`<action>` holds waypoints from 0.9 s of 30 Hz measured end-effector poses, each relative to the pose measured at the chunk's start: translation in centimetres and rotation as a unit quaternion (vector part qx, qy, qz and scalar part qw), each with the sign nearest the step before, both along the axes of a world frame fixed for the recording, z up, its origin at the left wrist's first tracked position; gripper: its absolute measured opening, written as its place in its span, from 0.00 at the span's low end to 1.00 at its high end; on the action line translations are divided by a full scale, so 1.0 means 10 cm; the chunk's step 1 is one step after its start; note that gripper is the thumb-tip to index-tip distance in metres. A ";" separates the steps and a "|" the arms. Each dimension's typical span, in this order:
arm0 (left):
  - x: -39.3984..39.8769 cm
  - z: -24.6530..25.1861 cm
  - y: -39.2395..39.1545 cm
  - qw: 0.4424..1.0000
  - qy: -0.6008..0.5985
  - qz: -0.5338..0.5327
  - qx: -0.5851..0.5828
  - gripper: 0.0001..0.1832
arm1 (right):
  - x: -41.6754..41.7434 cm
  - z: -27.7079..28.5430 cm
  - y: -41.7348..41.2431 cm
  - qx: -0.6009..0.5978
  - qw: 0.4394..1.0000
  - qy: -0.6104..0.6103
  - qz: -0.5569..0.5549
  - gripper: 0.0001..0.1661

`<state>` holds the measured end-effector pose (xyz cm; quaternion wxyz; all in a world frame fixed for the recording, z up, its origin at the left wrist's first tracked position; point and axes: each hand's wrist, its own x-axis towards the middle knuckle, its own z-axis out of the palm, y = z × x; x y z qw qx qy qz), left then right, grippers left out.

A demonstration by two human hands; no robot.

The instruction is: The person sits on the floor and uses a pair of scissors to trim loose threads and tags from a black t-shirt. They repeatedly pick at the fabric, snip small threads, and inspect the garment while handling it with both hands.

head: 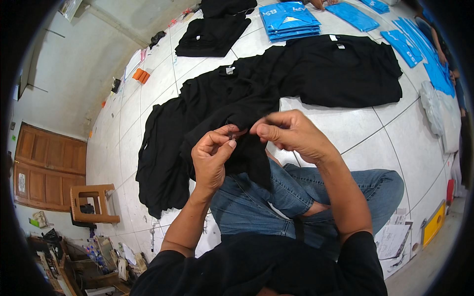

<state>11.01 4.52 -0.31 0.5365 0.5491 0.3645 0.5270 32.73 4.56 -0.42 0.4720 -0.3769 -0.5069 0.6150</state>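
My left hand (209,159) is raised over a black knit garment (255,159) that drapes across my lap. Between its thumb and fingers is a small dark wisp (231,135) that looks like thread, though it is too small to be sure. Just to its right, my right hand (296,137) has its thumb against a curled index finger. Slight blur there hides whether the fingertips hold anything. More black garments (344,74), some with white neck labels, lie spread on the floor in front of me.
Folded black garments (211,37) lie farther off, beside a stack of blue plastic-wrapped packages (290,22). Other people's hands (442,57) are by blue packages at the right. A brown plastic stool (94,203) is at left, near a wooden door (50,166). Papers (393,238) lie at lower right.
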 end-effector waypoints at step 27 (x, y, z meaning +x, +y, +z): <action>0.06 0.54 -0.10 0.849 0.397 0.024 0.348 0.14 | -0.11 -0.02 -0.05 0.003 0.995 0.100 0.000 0.09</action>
